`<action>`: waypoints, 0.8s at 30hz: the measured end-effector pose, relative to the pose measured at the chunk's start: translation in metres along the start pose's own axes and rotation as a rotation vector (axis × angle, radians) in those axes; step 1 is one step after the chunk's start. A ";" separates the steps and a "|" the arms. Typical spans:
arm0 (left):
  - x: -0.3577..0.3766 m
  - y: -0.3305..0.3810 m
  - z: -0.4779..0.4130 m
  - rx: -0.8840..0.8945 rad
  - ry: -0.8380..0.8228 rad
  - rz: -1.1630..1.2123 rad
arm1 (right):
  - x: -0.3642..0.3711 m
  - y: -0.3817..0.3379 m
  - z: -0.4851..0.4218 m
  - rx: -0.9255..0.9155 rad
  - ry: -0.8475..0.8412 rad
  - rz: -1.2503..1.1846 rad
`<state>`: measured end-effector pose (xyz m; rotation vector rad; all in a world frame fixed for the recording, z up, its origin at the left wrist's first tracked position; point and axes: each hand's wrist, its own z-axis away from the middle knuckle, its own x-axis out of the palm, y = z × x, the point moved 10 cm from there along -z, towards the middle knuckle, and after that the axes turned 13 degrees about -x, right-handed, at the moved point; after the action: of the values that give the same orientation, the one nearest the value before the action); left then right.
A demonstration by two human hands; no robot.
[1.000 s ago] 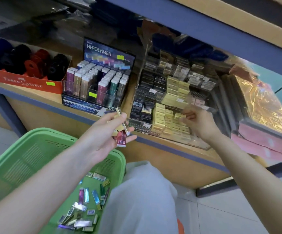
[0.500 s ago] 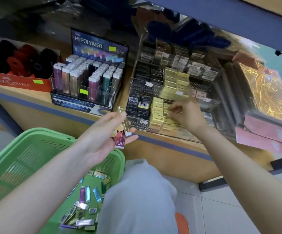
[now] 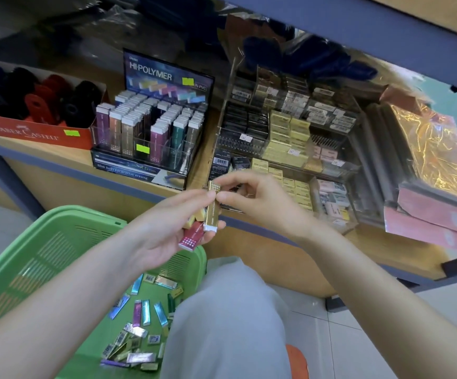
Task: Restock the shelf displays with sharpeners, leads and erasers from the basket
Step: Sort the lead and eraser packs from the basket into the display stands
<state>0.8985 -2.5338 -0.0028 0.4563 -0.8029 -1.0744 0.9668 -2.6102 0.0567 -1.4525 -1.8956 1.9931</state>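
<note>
Restocking in progress at frame centre: left grip (image 3: 164, 228) curls round several erasers (image 3: 192, 237), right grip (image 3: 260, 203) pinches the gold eraser (image 3: 212, 212) among them; next, likely, draw it free and slot it into the Hi-Polymer display (image 3: 151, 127), upper left.

Pink boxes (image 3: 440, 214) beneath gold foil (image 3: 431, 149)

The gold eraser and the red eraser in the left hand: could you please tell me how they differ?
The gold eraser stands nearly upright; the red eraser below it lies tilted. The right hand also pinches the gold eraser's top, whereas only the left hand holds the red eraser. Both are slim, sleeved sticks with a dotted end.
</note>
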 end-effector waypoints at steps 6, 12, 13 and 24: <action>-0.014 0.007 0.015 0.023 -0.002 0.072 | -0.001 0.004 0.001 0.132 0.154 -0.413; -0.045 0.022 0.030 0.119 0.106 0.086 | 0.013 -0.024 -0.007 -0.051 0.034 0.012; -0.050 0.025 0.032 0.133 0.119 0.076 | 0.019 -0.031 -0.009 -0.120 -0.022 0.210; -0.103 0.038 0.044 0.184 0.173 0.113 | 0.019 -0.047 -0.061 -0.102 0.095 0.446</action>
<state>0.8628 -2.4225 0.0148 0.6429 -0.7677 -0.8480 0.9681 -2.5397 0.0941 -2.1134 -1.7776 1.9579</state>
